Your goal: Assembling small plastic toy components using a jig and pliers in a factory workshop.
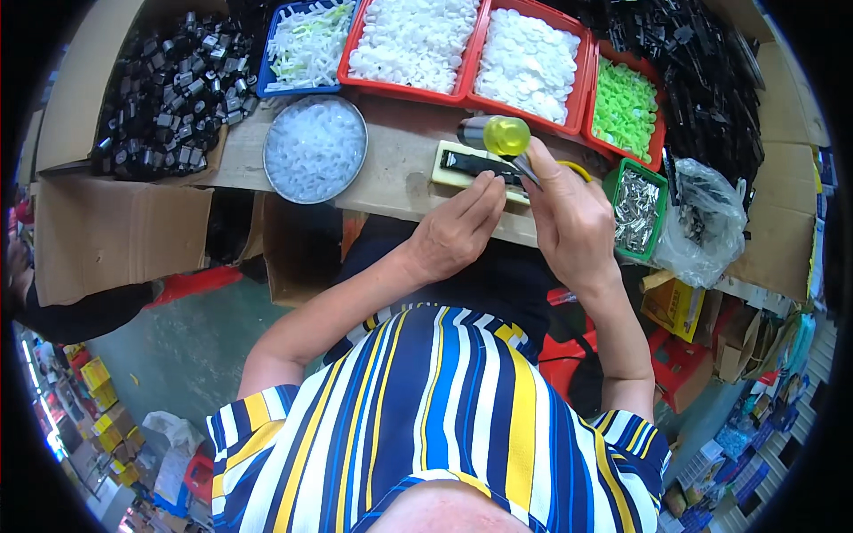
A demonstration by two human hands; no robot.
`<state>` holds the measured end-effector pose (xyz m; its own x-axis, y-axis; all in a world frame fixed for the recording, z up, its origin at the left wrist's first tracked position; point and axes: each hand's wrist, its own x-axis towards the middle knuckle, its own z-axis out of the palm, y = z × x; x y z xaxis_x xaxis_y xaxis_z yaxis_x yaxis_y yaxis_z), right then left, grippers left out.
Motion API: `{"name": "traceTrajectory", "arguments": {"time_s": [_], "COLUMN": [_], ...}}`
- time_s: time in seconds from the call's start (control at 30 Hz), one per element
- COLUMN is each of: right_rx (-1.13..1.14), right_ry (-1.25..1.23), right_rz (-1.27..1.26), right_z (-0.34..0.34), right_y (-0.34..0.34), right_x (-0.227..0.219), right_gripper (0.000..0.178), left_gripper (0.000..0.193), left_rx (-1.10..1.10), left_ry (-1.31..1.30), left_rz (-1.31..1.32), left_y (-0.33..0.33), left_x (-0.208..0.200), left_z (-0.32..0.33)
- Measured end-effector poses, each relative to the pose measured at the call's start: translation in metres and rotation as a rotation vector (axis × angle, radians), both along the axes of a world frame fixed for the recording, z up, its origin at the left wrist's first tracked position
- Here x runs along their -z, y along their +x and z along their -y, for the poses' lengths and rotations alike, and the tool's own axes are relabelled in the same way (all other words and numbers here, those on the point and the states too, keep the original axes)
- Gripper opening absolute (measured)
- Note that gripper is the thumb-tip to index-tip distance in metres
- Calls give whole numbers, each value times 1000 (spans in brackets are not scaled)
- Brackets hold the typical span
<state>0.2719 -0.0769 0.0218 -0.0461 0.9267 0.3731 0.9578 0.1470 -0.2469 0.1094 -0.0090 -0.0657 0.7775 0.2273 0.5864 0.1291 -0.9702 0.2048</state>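
My right hand is closed round a mallet-like tool with a rounded, see-through yellow end, a dark end and a metal shaft. Its head is above the far side of a cream block near the bench's front edge. A long black part lies on that block. With its fingertips pinched together, my left hand touches the black part near its right end. Whether it also pinches something small is hidden. A curved yellow piece shows just behind my right hand.
White pieces fill a round metal bowl to the left. Red trays of white and green pieces and a blue tray stand behind. A green tray of metal parts and a plastic bag sit right. Cardboard boxes hold black parts.
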Motion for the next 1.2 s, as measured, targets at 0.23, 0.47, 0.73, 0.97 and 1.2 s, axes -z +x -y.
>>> {"name": "traceTrajectory", "arguments": {"time_s": [0.23,0.47,0.73,0.97,1.2], "right_rx": [38,40,109,215,437], "right_ry": [-12,-158,-149,-181,-10], "right_rz": [18,133,63,-59,-8], "right_z": [11,42,53,67,27], "right_y": [14,20,25,42,105], "right_x": [-3,20,18,22,14], "right_gripper": [50,50,49,46,29], "left_gripper": [27,29,31,25,29], "left_rx": [-37,-102,-57,0,11], "left_ry": [-120,-150,-117,-154,-293], "left_rz": [38,28,-37,-33,-71], "left_y": [-16,-17,5,18,20], "left_x": [-5,-10,-12,-14,-24], "left_z": [-11,-16,-22,-28,-34]}}
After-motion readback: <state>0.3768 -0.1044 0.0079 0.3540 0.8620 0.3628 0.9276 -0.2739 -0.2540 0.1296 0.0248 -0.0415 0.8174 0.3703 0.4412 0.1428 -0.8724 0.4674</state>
